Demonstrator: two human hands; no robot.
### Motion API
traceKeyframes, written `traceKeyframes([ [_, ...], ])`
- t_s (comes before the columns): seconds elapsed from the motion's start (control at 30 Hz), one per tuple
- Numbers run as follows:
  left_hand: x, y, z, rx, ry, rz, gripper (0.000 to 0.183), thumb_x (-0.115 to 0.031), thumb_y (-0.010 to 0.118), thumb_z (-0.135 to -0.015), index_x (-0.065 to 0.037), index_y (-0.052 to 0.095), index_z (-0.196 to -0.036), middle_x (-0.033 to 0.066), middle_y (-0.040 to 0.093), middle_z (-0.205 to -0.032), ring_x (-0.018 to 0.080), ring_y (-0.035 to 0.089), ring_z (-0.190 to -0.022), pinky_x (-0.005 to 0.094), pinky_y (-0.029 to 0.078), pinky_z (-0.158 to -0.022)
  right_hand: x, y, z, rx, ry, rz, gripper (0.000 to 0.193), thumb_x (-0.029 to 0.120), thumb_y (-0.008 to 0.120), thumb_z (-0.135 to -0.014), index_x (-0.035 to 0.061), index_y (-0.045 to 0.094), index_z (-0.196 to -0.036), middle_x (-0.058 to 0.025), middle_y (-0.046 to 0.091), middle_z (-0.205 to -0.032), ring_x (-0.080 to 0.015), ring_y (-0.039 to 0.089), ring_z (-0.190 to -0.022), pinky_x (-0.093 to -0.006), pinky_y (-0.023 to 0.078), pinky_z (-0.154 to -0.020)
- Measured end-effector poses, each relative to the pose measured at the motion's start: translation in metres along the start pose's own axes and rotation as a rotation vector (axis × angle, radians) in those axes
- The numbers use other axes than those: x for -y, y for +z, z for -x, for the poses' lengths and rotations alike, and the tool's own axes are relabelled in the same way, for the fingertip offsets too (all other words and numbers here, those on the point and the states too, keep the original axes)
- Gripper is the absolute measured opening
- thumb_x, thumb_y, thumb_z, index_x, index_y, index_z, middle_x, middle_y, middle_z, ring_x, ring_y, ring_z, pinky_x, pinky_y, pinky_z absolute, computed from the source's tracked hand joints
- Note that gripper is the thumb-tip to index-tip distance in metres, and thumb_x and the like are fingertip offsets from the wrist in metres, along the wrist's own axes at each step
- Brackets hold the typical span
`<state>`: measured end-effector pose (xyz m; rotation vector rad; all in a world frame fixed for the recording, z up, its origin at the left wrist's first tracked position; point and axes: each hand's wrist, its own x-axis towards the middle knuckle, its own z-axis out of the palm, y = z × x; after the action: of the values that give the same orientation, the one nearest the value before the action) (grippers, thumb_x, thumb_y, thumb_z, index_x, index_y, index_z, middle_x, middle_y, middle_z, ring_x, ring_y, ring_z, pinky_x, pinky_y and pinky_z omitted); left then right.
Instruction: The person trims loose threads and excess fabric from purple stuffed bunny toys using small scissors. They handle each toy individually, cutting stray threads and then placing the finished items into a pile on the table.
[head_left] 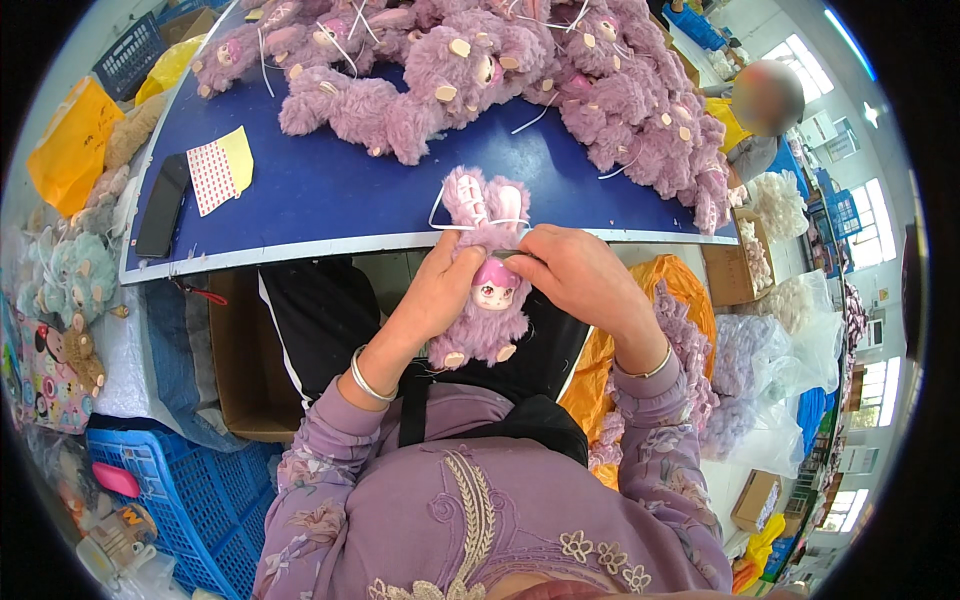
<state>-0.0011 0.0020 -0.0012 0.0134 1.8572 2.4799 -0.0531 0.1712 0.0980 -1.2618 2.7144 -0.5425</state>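
Note:
A purple plush doll (pixel 480 333) with long bunny ears and a small doll face is held upright over my lap, just off the table's near edge. My left hand (pixel 443 288) is closed on its left side at the head, the thumb by the face. On the other side, my right hand (pixel 578 272) pinches at the top of the head with thumb and forefinger. A thin white cord (pixel 434 208) loops around the base of the ears, which show a pink laced lining. What lies beneath my right fingertips is hidden.
A blue table (pixel 330 190) bears a large heap of similar purple plush dolls (pixel 630 110). A black phone (pixel 162 210) and a sheet of stickers (pixel 218 170) lie at its left. Blue crates (pixel 190 490), bags and cartons stand around. Another person (pixel 755 110) is at the far right.

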Motion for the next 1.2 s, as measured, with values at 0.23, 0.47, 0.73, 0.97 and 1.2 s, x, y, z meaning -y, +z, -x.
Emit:
traceKeyframes([
  [0.23, 0.0, -0.002, 0.001, 0.016, -0.026, -0.03, 0.045, -0.018, 0.04, -0.093, 0.002, 0.043, -0.133, 0.0084, 0.055, -0.116, 0.0131, 0.051, -0.101, 0.026, 0.041, -0.091, -0.004, 0.001, -0.003, 0.016, -0.035, -0.059, 0.024, 0.022, 0.058, -0.09, -0.0013, 0.059, -0.083, -0.018, 0.059, -0.076, -0.0371, 0.056, -0.073, -0.0426, 0.044, -0.064],
  [0.47, 0.003, -0.004, 0.001, 0.026, -0.054, 0.058, 0.046, -0.017, 0.039, -0.093, 0.001, 0.041, -0.135, 0.0094, 0.054, -0.117, 0.0144, 0.052, -0.102, 0.0272, 0.041, -0.093, 0.0, -0.008, -0.005, -0.024, 0.153, -0.436, 0.026, 0.023, 0.06, -0.089, -0.0026, 0.056, -0.083, -0.0203, 0.058, -0.075, -0.0404, 0.055, -0.071, -0.0433, 0.043, -0.062],
  [0.73, -0.001, -0.002, 0.003, -0.02, -0.037, -0.004, 0.039, -0.022, 0.042, -0.093, 0.006, 0.05, -0.119, 0.012, 0.058, -0.105, 0.0151, 0.055, -0.095, 0.0286, 0.045, -0.086, -0.009, -0.001, -0.002, 0.042, -0.062, -0.112, 0.026, 0.023, 0.061, -0.089, -0.0015, 0.056, -0.081, -0.0179, 0.056, -0.074, -0.0368, 0.053, -0.069, -0.0416, 0.041, -0.061],
  [0.97, 0.007, -0.003, 0.002, -0.02, -0.013, -0.026, 0.04, -0.023, 0.043, -0.092, 0.007, 0.05, -0.117, 0.0129, 0.058, -0.104, 0.0162, 0.055, -0.094, 0.0301, 0.044, -0.087, -0.007, -0.002, -0.004, 0.064, -0.059, -0.071, 0.03, 0.026, 0.059, -0.09, -0.0014, 0.056, -0.078, -0.019, 0.056, -0.073, -0.0388, 0.054, -0.072, -0.0444, 0.041, -0.062],
  [1.2, 0.006, -0.004, 0.002, -0.011, 0.013, -0.075, 0.042, -0.022, 0.042, -0.092, 0.007, 0.049, -0.122, 0.0139, 0.058, -0.107, 0.0178, 0.055, -0.097, 0.03, 0.043, -0.089, -0.008, -0.001, -0.004, 0.042, -0.067, -0.053, 0.03, 0.026, 0.059, -0.089, -0.0017, 0.056, -0.078, -0.0189, 0.057, -0.074, -0.0396, 0.055, -0.074, -0.0453, 0.042, -0.063],
])
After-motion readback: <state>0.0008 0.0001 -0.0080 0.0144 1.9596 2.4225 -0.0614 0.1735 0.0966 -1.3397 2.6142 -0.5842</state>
